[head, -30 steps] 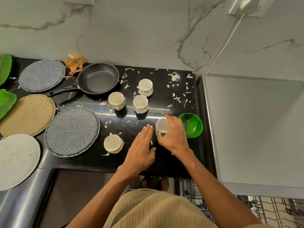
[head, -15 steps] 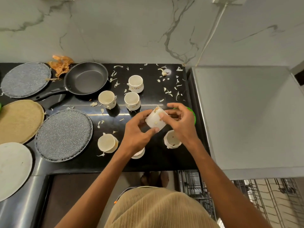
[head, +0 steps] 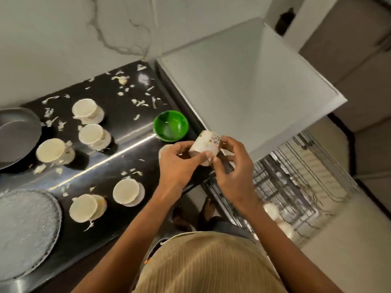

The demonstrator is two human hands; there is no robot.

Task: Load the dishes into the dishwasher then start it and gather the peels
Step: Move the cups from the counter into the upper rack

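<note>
2 hands meeting over the near right edge of the black counter point(head: 127, 157), both on 1 white cup point(head: 204, 144) tipped on its side. Left hand point(head: 179, 166) gripping the cup's lower part, thumb across the front, fingers curled behind. Right hand point(head: 232, 174) pinching the cup from the right, fingertips curled at its base and handle side. Small floral print on the cup's wall; no readable writing or brand anywhere.

Nearest of all, a beige ribbed shirt point(head: 207, 265) along the bottom edge. Down to the right, below the hands, an open dishwasher rack point(head: 296, 187) of wire, with pale rounded items point(head: 273, 210) at its near end, too blurred to tell.

Left of the hands, 2 cups point(head: 127, 191) standing near the counter's front edge, beside a grey round mat point(head: 25, 229) at the near left. Farther back, 3 more cups point(head: 91, 134) in a loose cluster, and part of a dark pan point(head: 17, 134) at the left edge. Just beyond the hands, a green bowl point(head: 171, 125) upright on the counter, apart from the held cup. Pale peels point(head: 139, 102) scattered over the far half of the counter, a few between the cups.

Right of the counter, a grey appliance top point(head: 243, 92). Farthest, a marbled wall point(head: 84, 39).
</note>
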